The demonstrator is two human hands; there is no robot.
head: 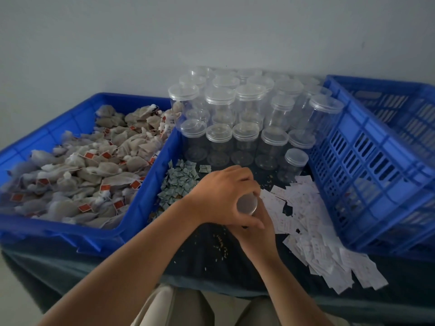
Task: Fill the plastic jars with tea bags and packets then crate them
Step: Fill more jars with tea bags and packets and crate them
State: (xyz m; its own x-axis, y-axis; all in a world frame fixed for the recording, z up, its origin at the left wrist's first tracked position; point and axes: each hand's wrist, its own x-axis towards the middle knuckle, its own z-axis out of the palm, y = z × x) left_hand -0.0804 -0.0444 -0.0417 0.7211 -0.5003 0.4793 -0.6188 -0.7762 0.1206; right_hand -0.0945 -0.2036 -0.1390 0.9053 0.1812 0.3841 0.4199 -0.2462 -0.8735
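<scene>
Looking on from just behind the person, the pale bare wall (pixel 211 31) closes off the far side, and the tabletop (pixel 200 260), draped in dark green cloth, runs up against it. Its front edge sits right over the person's beige trousers (pixel 164 307).

A solid blue bin (pixel 150 184) takes up the left side, heaped with tea bags (pixel 94 165) on strings with red tags; its near corner comes close to the front edge. A slatted blue crate (pixel 367 175) fills the right side, sitting at a tilt, its near end over a drift of white paper slips (pixel 315 245) that spills to the front edge.

Between bin and crate, a crowd of clear lidded jars (pixel 244 128) stands packed toward the wall, stacked two high at the back, with one smaller jar (pixel 294 163) apart, just beside the crate wall. That leaves only a narrow lane of bare cloth down the middle, hemmed by a pile of small greenish packets (pixel 179 184) against the bin and the slips on the other side.

Both hands meet in that lane. The left hand (pixel 219 196) is on top, its fingers (pixel 247 182) curled over the lid of a held jar (pixel 247 204). The right hand (pixel 256 234) holds the jar from below, its fingers wrapped round the body and mostly hidden. Loose crumbs (pixel 221 243) dot the cloth near the wrists.
</scene>
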